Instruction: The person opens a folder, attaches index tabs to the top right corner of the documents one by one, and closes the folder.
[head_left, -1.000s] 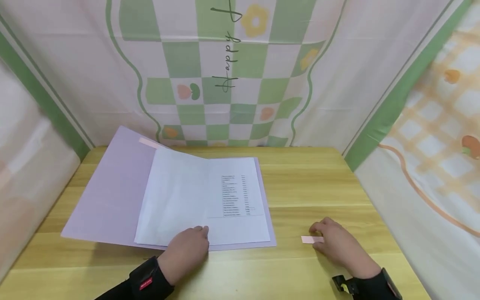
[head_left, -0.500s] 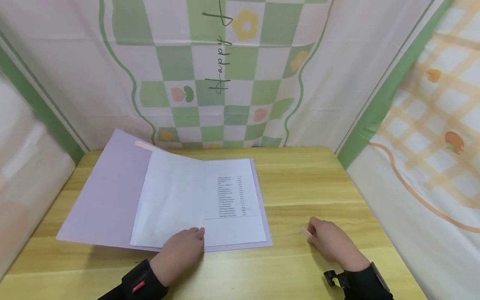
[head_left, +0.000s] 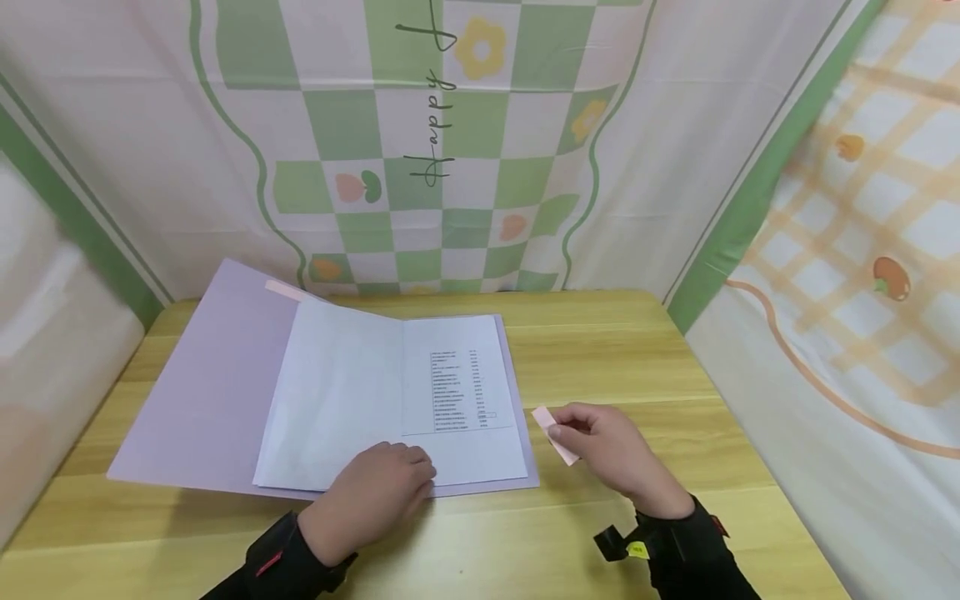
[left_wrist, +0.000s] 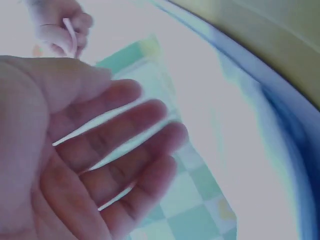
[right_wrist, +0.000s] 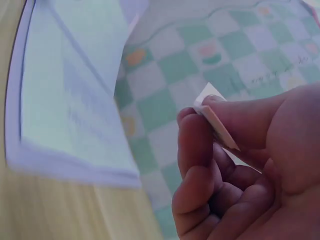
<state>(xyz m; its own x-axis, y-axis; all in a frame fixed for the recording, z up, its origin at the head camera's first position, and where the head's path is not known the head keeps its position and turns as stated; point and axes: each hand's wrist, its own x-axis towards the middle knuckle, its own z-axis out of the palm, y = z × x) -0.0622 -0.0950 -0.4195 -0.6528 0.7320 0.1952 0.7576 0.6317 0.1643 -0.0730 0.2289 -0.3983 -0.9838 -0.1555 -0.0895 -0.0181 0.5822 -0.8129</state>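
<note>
A purple folder [head_left: 202, 383] lies open on the wooden table, holding white pages. Its right-hand page [head_left: 465, 462] carries a printed list, too small to read. My left hand [head_left: 375, 492] is over the front edge of the pages; the left wrist view has its fingers [left_wrist: 120, 135] loosely extended with nothing in them. Whether they touch the paper I cannot tell. To the right of the folder, my right hand [head_left: 618, 450] pinches a small pink paper strip [head_left: 564, 452] between thumb and fingertips. In the right wrist view the strip [right_wrist: 221, 127] appears bent.
Another pale pink strip [head_left: 283, 291] sits near the top of the folder's left cover. Bare wooden tabletop [head_left: 600, 358] extends to the right of the folder. A green-checked curtain [head_left: 420, 229] hangs behind the table, with more patterned fabric [head_left: 862, 333] at the right.
My right hand has lifted the pink strip from the table area and moved left, closer to the folder. My left hand has shifted slightly right along the front edge of the pages.
</note>
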